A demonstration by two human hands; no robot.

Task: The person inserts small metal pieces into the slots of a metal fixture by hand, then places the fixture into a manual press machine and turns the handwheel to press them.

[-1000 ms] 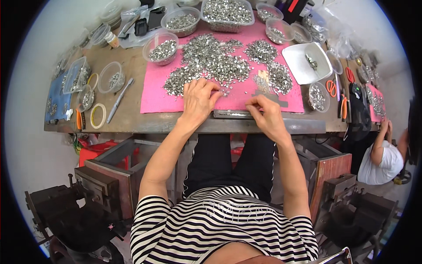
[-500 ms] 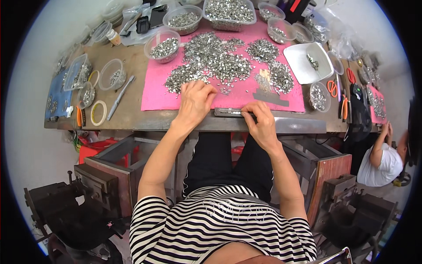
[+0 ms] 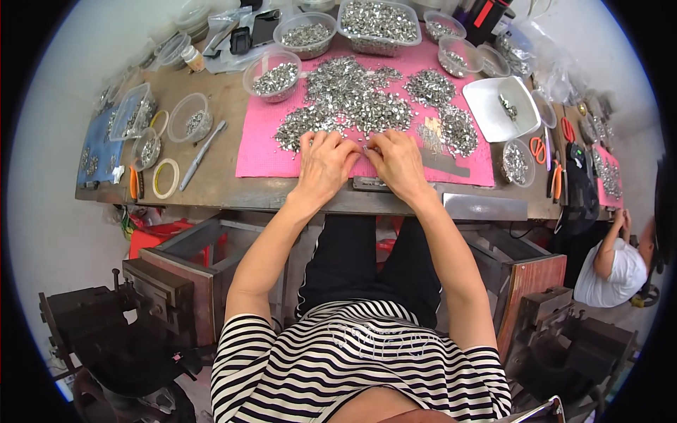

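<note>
On the pink mat (image 3: pixel 268 151): left hand (image 3: pixel 326 161) and right hand (image 3: pixel 399 163) flat, fingertips nearly meeting, clamped on nothing, touching one heap of countless small shiny metal pieces (image 3: pixel 349 106).

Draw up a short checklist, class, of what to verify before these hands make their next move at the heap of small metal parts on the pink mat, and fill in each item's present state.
1. Left hand on the pink mat, at the near edge of the heap of metal parts: ok.
2. Right hand close beside it, fingertips meeting: ok.
3. Whether a part is pinched between the fingertips: cannot tell, too small.
4. Heap kept on the mat: ok.
5. White tray to the right, with few parts in it: ok.
6. Orange scissors away from both hands: ok.
</note>
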